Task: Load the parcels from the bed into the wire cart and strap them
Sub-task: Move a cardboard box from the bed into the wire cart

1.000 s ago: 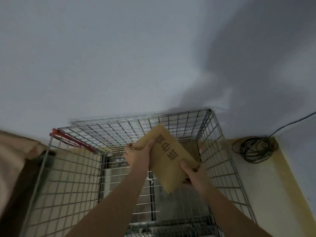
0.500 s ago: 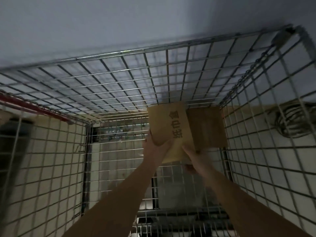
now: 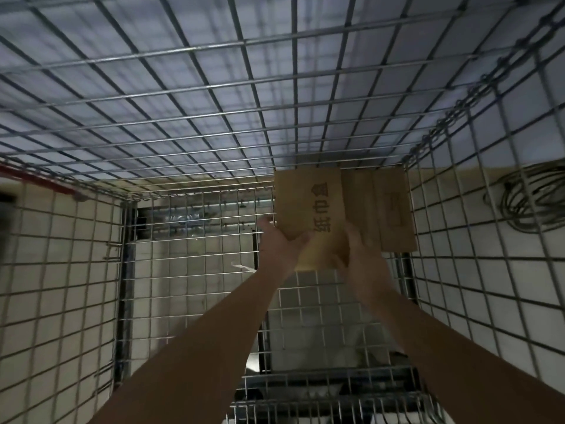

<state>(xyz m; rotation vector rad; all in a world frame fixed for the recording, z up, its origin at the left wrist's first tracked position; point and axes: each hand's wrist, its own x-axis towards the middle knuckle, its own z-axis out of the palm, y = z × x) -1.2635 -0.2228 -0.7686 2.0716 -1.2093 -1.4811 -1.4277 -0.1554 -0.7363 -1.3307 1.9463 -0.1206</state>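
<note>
Both hands hold one brown cardboard box [image 3: 308,209] down inside the wire cart [image 3: 214,96]. The left hand [image 3: 279,244] grips its near left corner, thumb lying across the printed top face and the fingers hidden behind the edge. The right hand [image 3: 356,254] clasps the near right edge; it is blurred, so how its fingers wrap cannot be made out beyond that they are closed on the cardboard. The box lies flat, its far end close to the back mesh wall, and sits just beside a second box [image 3: 393,209] that already rests in the far right corner of the cart. Whether the held box has reached the cart floor I cannot tell.

So the loading looks under way rather than finished: one parcel appears placed, another is going in next to it, and most of the cart floor to the left has nothing on it. No strap is around the boxes, so strapping seems yet to come. The bed is out of view, so how many parcels remain there is unknown. A coil of cable [image 3: 526,203] lies outside the right mesh wall.
</note>
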